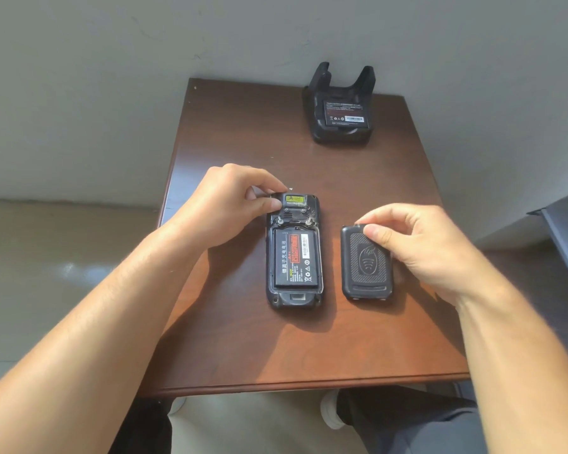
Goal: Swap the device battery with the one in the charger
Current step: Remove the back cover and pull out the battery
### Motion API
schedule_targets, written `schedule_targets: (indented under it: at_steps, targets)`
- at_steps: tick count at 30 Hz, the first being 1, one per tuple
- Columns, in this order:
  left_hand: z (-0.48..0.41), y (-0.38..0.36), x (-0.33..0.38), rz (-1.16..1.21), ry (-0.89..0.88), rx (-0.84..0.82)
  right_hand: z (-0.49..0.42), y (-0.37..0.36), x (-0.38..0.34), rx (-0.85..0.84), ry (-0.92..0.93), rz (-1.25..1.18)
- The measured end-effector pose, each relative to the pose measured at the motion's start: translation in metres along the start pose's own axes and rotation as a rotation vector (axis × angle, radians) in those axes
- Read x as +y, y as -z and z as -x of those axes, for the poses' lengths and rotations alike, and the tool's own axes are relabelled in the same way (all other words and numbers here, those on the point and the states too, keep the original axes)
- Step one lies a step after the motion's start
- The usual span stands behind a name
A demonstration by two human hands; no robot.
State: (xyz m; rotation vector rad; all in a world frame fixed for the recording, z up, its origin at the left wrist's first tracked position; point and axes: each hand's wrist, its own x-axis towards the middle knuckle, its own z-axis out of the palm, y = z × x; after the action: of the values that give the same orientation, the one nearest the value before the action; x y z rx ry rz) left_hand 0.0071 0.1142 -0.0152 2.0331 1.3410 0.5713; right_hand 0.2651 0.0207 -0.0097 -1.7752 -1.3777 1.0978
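On the brown table [230, 339], nearest me, lies the device [294, 253], back up, cover removed, its battery [295, 262] seated in the open bay. Just right of the device, my right hand [420, 247] pinches the top edge of the back cover [366, 270], which lies flat. My left hand [227, 204] grips the device's top end, fingers curled. Beyond the device, at the far right, the charger [341, 106] holds the second battery [346, 113].

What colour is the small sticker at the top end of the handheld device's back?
Yellow-green, seen in the head view on the sticker beside the left hand.
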Motion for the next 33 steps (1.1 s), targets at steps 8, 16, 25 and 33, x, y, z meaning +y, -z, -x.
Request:
schedule_targets:
  at_steps: [8,16,25,33]
  targets:
    - [-0.002,-0.001,-0.003,0.002,-0.008,-0.001,-0.009,-0.005,0.009,0.069,0.041,0.315]
    - [-0.002,-0.002,-0.007,0.002,-0.025,0.005,-0.002,-0.009,0.000,0.095,0.096,0.516]
    - [-0.004,-0.002,-0.007,-0.002,-0.034,-0.002,0.010,-0.016,-0.028,0.271,0.388,0.322]
    - [-0.005,-0.002,-0.011,-0.025,-0.051,0.007,0.024,-0.061,-0.054,-0.079,0.326,0.641]
